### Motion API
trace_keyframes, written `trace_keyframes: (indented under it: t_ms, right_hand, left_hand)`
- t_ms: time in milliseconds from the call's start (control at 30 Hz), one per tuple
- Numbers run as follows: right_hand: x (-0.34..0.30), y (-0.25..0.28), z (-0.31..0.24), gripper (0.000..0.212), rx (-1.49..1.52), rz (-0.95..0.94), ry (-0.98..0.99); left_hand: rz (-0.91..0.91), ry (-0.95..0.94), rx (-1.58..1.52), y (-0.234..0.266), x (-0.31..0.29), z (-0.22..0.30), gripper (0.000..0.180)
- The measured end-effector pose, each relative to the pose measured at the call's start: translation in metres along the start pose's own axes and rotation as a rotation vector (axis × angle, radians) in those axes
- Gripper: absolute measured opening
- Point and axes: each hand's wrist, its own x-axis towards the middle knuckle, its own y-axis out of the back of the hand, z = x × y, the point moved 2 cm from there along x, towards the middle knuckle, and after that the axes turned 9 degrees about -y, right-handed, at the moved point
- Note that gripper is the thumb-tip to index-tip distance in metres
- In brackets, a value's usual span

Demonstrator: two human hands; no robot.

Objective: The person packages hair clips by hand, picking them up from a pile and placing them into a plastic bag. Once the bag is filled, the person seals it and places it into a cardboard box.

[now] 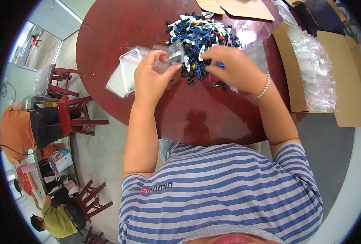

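Observation:
A clear plastic bag (176,52) is pinched between the thumb and fingers of my left hand (154,69), its mouth spread toward the right. My right hand (234,67) hovers over the near right side of a pile of small looped items, like bundled cords, (196,34) in blue, white and black. Motion blurs its fingers, and a bit of blue shows by them; whether they grip it is unclear. Beneath and left of my left hand lies a stack of flat clear bags (121,81) with a white looped strip (127,67) on top.
The round dark red table (180,116) spans the middle. An open cardboard box (288,69) packed with clear plastic bags (314,77) stands at right. Cardboard sheets (245,8) lie at the far edge. Wooden stools (72,116) and several other people are at left.

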Motion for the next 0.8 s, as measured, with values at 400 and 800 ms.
trace_keyframes:
  t_ms: [400,800]
  right_hand:
    - [-0.01,-0.066,-0.016,0.026,-0.345,-0.104,0.172]
    - [-0.014,-0.067,-0.008,0.017,-0.098,-0.088,0.048]
  left_hand:
    - [0.019,0.053,-0.038,0.0,0.0,0.004,0.042]
    - [-0.022,-0.02,-0.042,-0.003,-0.001,0.007,0.04]
